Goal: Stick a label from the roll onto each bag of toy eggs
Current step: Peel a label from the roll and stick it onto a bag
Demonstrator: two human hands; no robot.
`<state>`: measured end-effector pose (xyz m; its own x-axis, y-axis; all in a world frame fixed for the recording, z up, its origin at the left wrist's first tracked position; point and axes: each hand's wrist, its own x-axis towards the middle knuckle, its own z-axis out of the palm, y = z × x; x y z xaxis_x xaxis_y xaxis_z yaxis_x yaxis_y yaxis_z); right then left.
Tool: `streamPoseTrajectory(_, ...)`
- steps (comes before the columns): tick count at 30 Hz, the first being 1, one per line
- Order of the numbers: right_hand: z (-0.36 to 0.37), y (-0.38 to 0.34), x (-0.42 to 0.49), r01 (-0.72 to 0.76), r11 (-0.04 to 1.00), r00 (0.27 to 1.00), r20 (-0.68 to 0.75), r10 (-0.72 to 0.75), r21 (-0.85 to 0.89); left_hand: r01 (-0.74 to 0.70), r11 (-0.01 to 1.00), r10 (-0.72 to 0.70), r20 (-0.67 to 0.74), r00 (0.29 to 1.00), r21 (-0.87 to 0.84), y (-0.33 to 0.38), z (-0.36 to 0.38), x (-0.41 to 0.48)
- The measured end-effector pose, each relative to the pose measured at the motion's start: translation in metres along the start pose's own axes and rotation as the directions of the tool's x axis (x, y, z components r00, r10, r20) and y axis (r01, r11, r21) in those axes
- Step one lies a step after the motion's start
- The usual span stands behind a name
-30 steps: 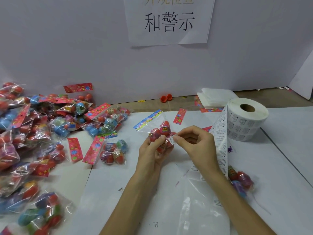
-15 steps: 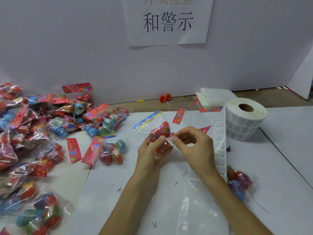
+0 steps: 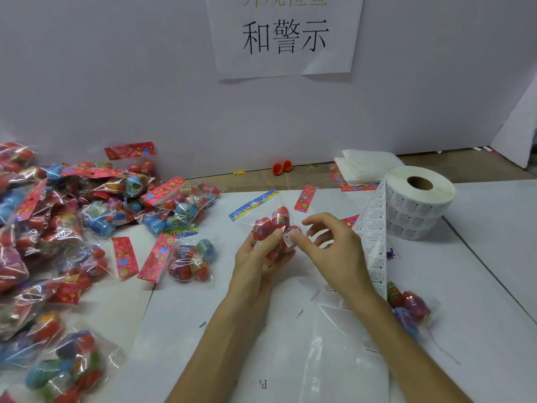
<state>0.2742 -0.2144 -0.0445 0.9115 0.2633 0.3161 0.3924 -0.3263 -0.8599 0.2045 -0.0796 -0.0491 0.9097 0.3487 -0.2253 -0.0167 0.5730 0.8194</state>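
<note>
Held bag of toy eggs (image 3: 277, 221): clear plastic with red eggs inside. Its blue patterned header strip (image 3: 252, 204) points up and left, away from the hands. A small white label (image 3: 288, 241) with black print sits on the bag's front.

Left hand (image 3: 258, 257): fingers and thumb curl round the lower part of the bag and grip it above the surface (image 3: 203, 315).

Right hand (image 3: 334, 251): loosely spread and holding nothing. One fingertip (image 3: 296, 238) presses on the label; the other fingers are lifted off the bag.

Label roll (image 3: 418, 199): beyond and to the right of the right hand. Its loose strip (image 3: 374, 248) runs down past the right wrist.

Containers:
- A second bag of mixed eggs (image 3: 409, 306) lies right of the right forearm.
- One bag (image 3: 190, 260) lies left of the left hand.
- Farther left is a heap of bags (image 3: 72, 213), each holding coloured eggs.
- A flat clear plastic bag (image 3: 334, 344) lies under the forearms.
</note>
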Motion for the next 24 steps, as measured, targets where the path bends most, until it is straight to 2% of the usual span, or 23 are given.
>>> streamPoseTrajectory(2,-0.0001,-0.0009,0.0004,-0.025,0.999,0.999,0.031,0.024,0.035,-0.028,0.998,0.025,0.046,0.999,0.061,-0.0017,0.0031,-0.0019)
streamPoseTrajectory(6,-0.0016,-0.0035,0.0007,-0.061,0.992,0.998,0.039,0.057,0.11,-0.076,0.99,0.073,0.025,0.997,0.118,-0.0029,0.0073,-0.0038)
streamPoseTrajectory(10,-0.003,-0.0057,0.0011,-0.124,0.98,0.991,0.072,0.114,0.159,-0.059,0.988,0.055,0.032,0.998,0.143,-0.0014,0.0059,-0.0027)
streamPoseTrajectory(15,-0.006,-0.0069,0.0015,-0.103,0.976,0.993,0.083,0.088,0.192,-0.08,0.981,0.066,0.085,0.994,0.176,0.0001,0.01,-0.0058)
streamPoseTrajectory(19,-0.0048,-0.0073,0.0011,-0.112,0.969,0.99,0.11,0.089,0.219,-0.088,0.978,0.084,0.033,0.996,0.188,-0.0001,0.0085,-0.0053)
streamPoseTrajectory(22,-0.0065,-0.0077,0.0026,-0.119,0.948,0.99,0.106,0.091,0.295,-0.059,0.988,0.054,0.037,0.998,0.142,-0.0015,0.0074,-0.0062)
streamPoseTrajectory(24,-0.0076,-0.0079,0.0028,-0.101,0.956,0.992,0.098,0.076,0.276,-0.041,0.993,0.037,0.043,0.998,0.11,-0.0028,0.0074,-0.0068)
